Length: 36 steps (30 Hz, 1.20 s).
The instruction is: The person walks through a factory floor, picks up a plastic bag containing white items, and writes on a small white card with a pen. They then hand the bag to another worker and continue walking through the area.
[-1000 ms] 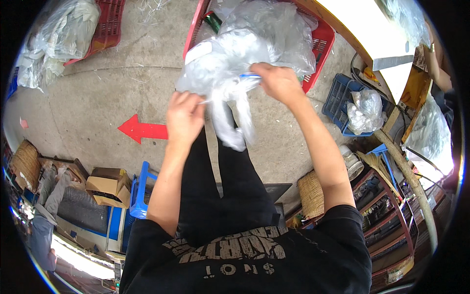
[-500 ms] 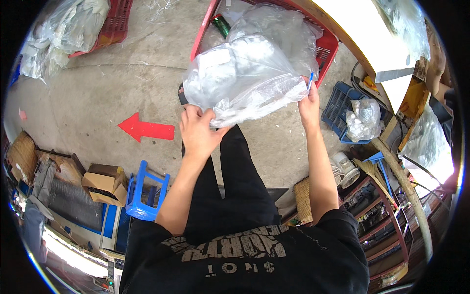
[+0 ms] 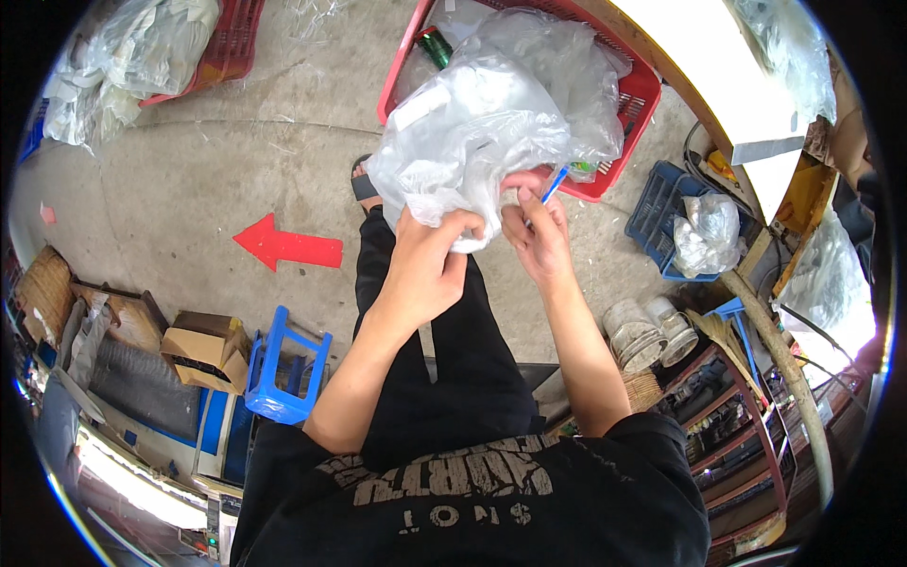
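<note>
Bunching the clear plastic bag (image 3: 472,132) now: half a second ago we had its edge stretched between two well-separated hands; now the edge is crumpled and the hands are near each other. Our left hand (image 3: 430,260) has its fingers curled into the gathered plastic, thumb pressing from the side, so that grip looks firm. Our right hand (image 3: 539,231) is pinching a slim blue-and-white stick (image 3: 556,184) between thumb and fingers; we can't tell whether it is also touching the plastic. Stick is clear of the bag at its blue end and angled up.

Bag location: in front of our legs, bulk lying against the near side of the red crate (image 3: 402,66), over other clear plastic (image 3: 586,85) inside. Green can (image 3: 435,45) sits at the crate's left.

Meaning, our read: edge is drawn in rather than spread, left hand carries the hold, right is only partly free because of the stick.
</note>
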Motion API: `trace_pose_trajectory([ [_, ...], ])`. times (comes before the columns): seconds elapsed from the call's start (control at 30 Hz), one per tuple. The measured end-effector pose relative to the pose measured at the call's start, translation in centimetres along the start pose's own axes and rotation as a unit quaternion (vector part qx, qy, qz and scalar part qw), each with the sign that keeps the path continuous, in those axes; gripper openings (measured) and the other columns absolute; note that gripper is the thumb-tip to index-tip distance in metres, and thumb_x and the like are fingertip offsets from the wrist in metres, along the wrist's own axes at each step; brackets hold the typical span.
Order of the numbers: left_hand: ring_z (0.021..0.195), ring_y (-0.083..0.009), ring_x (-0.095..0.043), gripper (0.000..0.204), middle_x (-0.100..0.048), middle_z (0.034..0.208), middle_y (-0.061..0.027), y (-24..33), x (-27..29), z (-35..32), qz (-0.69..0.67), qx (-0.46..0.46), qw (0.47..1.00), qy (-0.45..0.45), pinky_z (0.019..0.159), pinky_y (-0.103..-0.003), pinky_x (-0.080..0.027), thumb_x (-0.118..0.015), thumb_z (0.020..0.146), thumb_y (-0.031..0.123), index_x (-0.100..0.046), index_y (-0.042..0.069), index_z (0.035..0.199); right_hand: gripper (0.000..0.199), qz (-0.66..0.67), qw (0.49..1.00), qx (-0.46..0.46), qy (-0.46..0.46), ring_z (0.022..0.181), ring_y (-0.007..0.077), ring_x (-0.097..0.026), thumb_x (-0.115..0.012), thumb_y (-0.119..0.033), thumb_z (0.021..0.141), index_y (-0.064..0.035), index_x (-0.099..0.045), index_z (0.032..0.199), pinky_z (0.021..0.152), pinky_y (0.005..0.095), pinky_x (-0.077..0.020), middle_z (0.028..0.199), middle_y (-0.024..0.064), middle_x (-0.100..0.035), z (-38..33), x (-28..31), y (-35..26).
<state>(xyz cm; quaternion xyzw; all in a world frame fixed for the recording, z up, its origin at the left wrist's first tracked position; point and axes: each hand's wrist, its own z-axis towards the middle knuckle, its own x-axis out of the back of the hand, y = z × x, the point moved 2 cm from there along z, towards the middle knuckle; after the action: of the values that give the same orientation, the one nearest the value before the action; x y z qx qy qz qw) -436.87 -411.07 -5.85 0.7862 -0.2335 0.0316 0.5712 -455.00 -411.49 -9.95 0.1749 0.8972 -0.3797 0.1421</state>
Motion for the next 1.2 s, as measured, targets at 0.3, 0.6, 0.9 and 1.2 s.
trace_pose_trajectory([
  [0.3,0.085,-0.0318,-0.048,0.027,-0.046,0.085,-0.0102,1.0,2.7,1.1,0.022,0.029,0.999,0.035,0.077,-0.039,-0.041,-0.058,0.059,-0.009,-0.061,0.01,0.078,0.033,-0.75,0.658,-0.063,0.001,0.092,0.0344,-0.067,-0.066,-0.036,0.084,-0.0058,-0.07,0.097,0.077,0.041,-0.051,0.085,0.0188,-0.069,2.7,-1.3,-3.8],
  [0.6,0.088,-0.0309,-0.041,0.019,-0.035,0.087,-0.0115,1.8,1.4,0.7,-0.001,0.005,1.0,0.006,0.078,-0.035,-0.036,-0.053,0.056,-0.009,-0.055,0.006,0.068,0.044,-0.635,0.743,-0.088,-0.193,0.079,0.0337,-0.069,-0.058,-0.043,0.091,-0.0014,-0.071,0.088,0.074,0.0407,-0.052,0.076,0.0195,-0.069,5.6,-0.8,-0.7],
  [0.9,0.091,-0.0327,-0.039,0.021,-0.036,0.092,-0.0137,1.2,1.1,1.3,-0.018,-0.004,0.999,0.04,0.082,-0.036,-0.033,-0.053,0.05,-0.008,-0.055,0.007,0.064,0.033,-0.556,0.812,0.157,0.084,0.081,0.0363,-0.069,-0.056,-0.028,0.09,-0.0002,-0.071,0.082,0.073,0.0443,-0.053,0.078,0.0209,-0.069,11.5,-3.8,0.4],
  [1.2,0.092,-0.0303,-0.039,0.022,-0.034,0.095,-0.0134,-0.4,0.6,2.1,-0.059,0.039,0.996,0.056,0.081,-0.035,-0.036,-0.054,0.06,-0.008,-0.054,0.008,0.075,0.023,-0.766,0.634,0.042,0.099,0.089,0.0316,-0.071,-0.054,-0.013,0.083,-0.0068,-0.076,0.083,0.076,0.0424,-0.0563,0.091,0.0168,-0.072,18.5,-5.0,4.9],
])
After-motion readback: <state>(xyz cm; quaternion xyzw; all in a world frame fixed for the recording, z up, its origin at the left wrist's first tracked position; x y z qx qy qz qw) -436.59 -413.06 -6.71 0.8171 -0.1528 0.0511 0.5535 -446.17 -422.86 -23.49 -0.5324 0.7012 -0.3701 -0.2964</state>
